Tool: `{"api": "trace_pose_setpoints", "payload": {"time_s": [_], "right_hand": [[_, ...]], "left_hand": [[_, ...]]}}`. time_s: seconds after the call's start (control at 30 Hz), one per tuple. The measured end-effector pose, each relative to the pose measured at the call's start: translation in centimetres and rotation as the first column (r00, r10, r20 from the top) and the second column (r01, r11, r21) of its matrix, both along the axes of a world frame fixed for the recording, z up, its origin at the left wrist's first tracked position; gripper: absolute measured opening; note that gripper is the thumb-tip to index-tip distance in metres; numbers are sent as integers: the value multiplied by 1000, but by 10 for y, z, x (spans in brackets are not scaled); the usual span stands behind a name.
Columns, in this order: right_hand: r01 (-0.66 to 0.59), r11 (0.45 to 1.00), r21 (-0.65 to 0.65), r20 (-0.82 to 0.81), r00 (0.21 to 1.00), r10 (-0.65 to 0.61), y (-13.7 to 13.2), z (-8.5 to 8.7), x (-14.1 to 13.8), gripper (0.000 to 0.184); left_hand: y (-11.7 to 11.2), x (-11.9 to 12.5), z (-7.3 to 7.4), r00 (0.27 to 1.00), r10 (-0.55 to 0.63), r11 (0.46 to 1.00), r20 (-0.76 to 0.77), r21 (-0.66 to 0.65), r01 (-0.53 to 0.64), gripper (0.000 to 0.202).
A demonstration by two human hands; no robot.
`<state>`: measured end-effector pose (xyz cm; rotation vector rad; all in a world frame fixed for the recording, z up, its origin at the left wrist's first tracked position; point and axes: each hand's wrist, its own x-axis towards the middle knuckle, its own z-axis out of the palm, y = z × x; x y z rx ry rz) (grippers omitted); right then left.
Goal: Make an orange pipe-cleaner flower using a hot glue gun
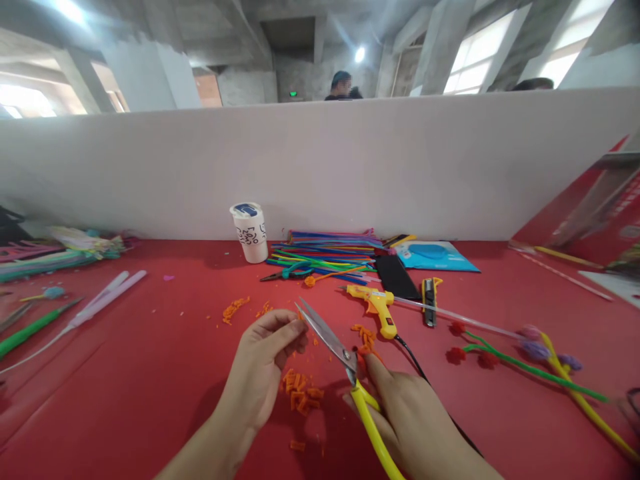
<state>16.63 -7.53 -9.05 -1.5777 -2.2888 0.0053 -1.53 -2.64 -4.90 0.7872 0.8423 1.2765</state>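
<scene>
Yellow-handled scissors (370, 420) are in my right hand (410, 413), with the blades slightly apart and pointing up and to the left. Between the thumb and fingers of my left hand (270, 357) is a small orange fuzzy piece (301, 316), close to the blade tips. My fingers hide most of this piece. Below, between the hands, several short orange cut pieces (300, 393) lie in a loose pile. Another heap of orange bits (366, 335) is just beyond my right hand, and a curved row of orange bits (234, 310) lies farther left.
A yellow glue gun (375, 307) with a black cord lies beyond my right hand. Behind it are a phone (397, 277), a utility knife (429, 301), pliers (287, 273) and colored pipe cleaners (325, 253). A white cup (251, 233) stands by the partition (320, 167).
</scene>
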Motion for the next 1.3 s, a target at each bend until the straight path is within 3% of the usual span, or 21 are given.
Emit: {"api": "trace_pose_setpoints", "payload": {"time_s": [0.17,0.4,1.07,1.3], "right_hand": [[-11,984,180,46,999,3,-1,0,-4,36],[-11,969,245,76,997,-8,-2,0,-8,43],[-8,958,287,74,997,-14,-2,3,-10,45],[23,976,215,66,997,-38,-2,-1,-8,39]], "left_hand": [[-2,3,0,997,41,999,59,-3,-41,5],[-3,4,-2,995,39,999,95,1,-40,5],[-2,2,-3,993,68,998,96,-13,-67,4],[-2,1,-2,994,71,997,78,-14,-70,2]]}}
